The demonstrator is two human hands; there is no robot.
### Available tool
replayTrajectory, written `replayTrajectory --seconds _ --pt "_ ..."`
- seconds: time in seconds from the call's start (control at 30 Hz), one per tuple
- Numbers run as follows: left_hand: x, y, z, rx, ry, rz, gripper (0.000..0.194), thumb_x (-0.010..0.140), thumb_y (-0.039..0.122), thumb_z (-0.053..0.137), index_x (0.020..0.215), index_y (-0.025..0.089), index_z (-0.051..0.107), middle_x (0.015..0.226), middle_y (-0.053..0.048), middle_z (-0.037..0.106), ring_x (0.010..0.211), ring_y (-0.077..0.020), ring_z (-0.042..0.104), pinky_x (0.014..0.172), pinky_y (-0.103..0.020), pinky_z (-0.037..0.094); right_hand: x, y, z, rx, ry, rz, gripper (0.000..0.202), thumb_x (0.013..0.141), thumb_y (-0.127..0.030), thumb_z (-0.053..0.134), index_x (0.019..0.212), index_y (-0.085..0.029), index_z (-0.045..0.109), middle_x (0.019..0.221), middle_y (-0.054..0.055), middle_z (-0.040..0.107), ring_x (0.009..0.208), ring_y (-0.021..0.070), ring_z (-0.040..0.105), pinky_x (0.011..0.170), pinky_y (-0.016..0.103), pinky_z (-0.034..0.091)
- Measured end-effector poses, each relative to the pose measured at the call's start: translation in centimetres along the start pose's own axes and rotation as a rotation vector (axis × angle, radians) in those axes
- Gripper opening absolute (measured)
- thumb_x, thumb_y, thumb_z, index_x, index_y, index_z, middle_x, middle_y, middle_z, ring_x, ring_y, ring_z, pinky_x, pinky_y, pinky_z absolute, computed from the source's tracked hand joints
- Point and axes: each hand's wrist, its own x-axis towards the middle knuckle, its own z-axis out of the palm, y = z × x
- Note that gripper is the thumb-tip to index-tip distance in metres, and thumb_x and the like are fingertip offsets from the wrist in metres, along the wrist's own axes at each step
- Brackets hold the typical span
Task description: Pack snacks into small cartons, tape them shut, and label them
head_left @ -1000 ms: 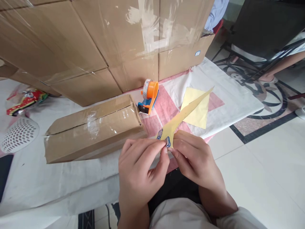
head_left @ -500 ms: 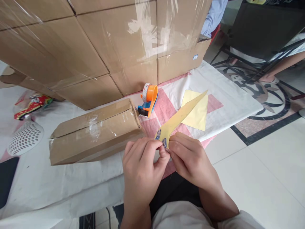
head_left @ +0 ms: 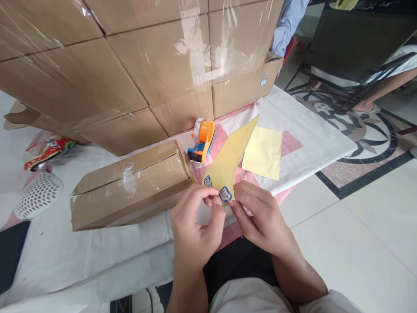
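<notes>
A yellow sticker sheet [head_left: 233, 145], slightly bent, is held up in front of me with its far tip pointing away. Two blue-edged stickers are on its near end: one sticker [head_left: 207, 181] at the left and another sticker [head_left: 225, 194] between my hands. My right hand [head_left: 262, 215] pinches the sheet's near right corner between thumb and fingers. At the near edge, my left hand [head_left: 197, 221] has thumb and index finger closed beside the nearer sticker; whether they grip its edge or just the sheet is hard to see.
A taped cardboard box [head_left: 130, 187] lies to the left, before a stack of boxes [head_left: 176, 56]. An orange and blue tape dispenser [head_left: 202, 139] and a second yellow sheet [head_left: 263, 152] rest on the cloth-covered table [head_left: 312, 130]. A person's sleeve [head_left: 288, 28] shows behind the stack.
The sticker sheet has turned so its face shows more broadly and its tip has swung left. My left fingers have loosened from a tight pinch and the nearer sticker is more exposed.
</notes>
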Motion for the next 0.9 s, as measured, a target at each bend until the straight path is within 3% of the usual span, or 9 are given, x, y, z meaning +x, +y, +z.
replayTrajectory --seconds 0.13,0.27,0.4,0.6,0.9 --pt "-0.1 -0.2 -0.3 0.035 -0.059 0.081 0.02 0.087 0.009 0.068 0.102 0.021 0.065 0.087 0.001 0.067 0.081 -0.0132 0.062 0.078 -0.028 0.051 0.0 0.2 0.1 0.021 0.027 0.017 0.017 0.099 -0.003 0.053 0.096 -0.02 0.056 0.085 0.003 0.056 0.078 0.0158 0.049 0.068 0.03 0.039" --pt "-0.1 -0.1 0.0 0.191 -0.029 0.196 0.022 0.086 0.005 0.069 0.1 0.022 0.066 0.09 0.001 0.073 0.083 -0.0144 0.066 0.079 -0.03 0.049 0.0 0.4 0.1 0.026 0.03 0.026 0.017 0.1 -0.004 0.051 0.097 -0.019 0.057 0.083 0.002 0.055 0.077 0.0154 0.049 0.068 0.029 0.039" --pt "0.0 -0.2 0.3 0.345 0.002 0.285 0.018 0.087 0.005 0.068 0.094 0.021 0.066 0.085 0.0 0.074 0.077 -0.0151 0.066 0.074 -0.031 0.044 0.1 0.4 0.2 -0.023 0.015 0.031 0.02 0.102 -0.008 0.046 0.087 -0.019 0.053 0.079 0.002 0.052 0.073 0.0156 0.047 0.066 0.029 0.035" --pt "0.5 -0.9 0.6 0.406 0.03 0.405 0.016 0.091 0.007 0.061 0.088 0.022 0.063 0.074 0.002 0.071 0.067 -0.0144 0.064 0.068 -0.031 0.041 0.3 0.7 0.3 -0.186 0.003 -0.01 0.025 0.104 -0.013 0.044 0.08 -0.019 0.049 0.075 0.001 0.05 0.069 0.0145 0.043 0.063 0.029 0.031" --pt "-0.1 -1.0 0.0 0.433 -0.029 0.361 0.016 0.089 0.01 0.059 0.082 0.024 0.056 0.069 0.006 0.062 0.062 -0.012 0.059 0.066 -0.028 0.043 -0.2 -0.1 -0.1 -0.197 -0.001 -0.029 0.024 0.102 -0.013 0.044 0.08 -0.019 0.05 0.075 0.001 0.051 0.068 0.0146 0.044 0.062 0.029 0.031"
